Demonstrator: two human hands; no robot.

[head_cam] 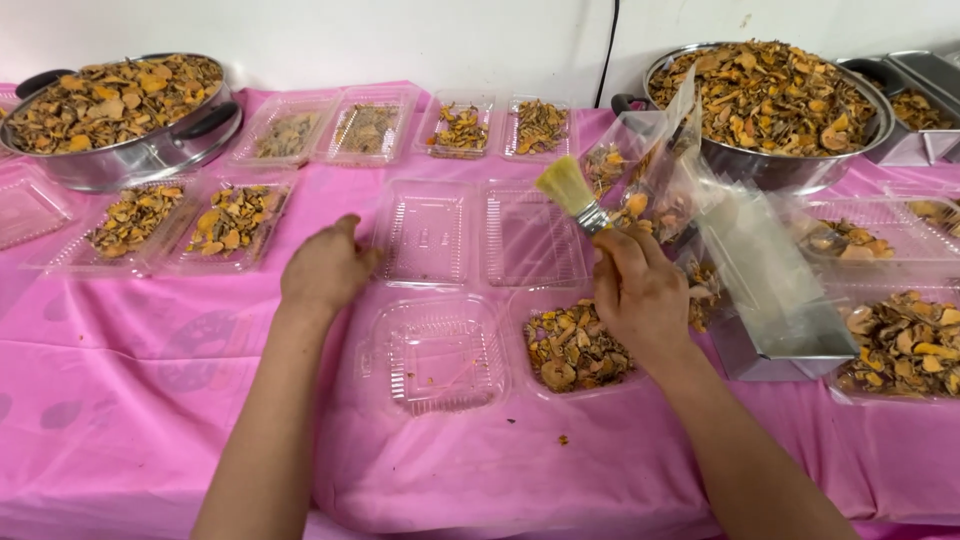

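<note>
The right hand [640, 290], just right of the frame's centre, was closed around the handle of a small paintbrush [575, 195], whose pale bristles pointed up and to the left above the knuckles. The left hand [325, 268], left of centre, lay knuckles up with its fingers curled loosely and held nothing; its fingertips reached the left edge of an empty clear plastic clamshell tray [480, 238] lying open in the middle of the frame.

Directly below the right hand sat another open clamshell [500, 350]: its left half was nearly bare, with only a few crumbs, while its right half held a heap of dried orange-brown slices [572, 350]. Just right of that hand a steel scoop [790, 335] rested on the table, with a crinkled clear bag [660, 170] of the same dried slices standing behind it.

Everything stood on a table covered by a pink cloth [120, 400]. Along the upper edge ran four filled clear trays [455, 128], and two more filled trays [185, 220] lay at middle left. A large steel pan [125, 115] heaped with dried slices occupied the upper left corner, and a round steel bowl [770, 105], equally full, the upper right. Further filled trays [900, 345] crowded the right edge, below rectangular steel containers [925, 100].
</note>
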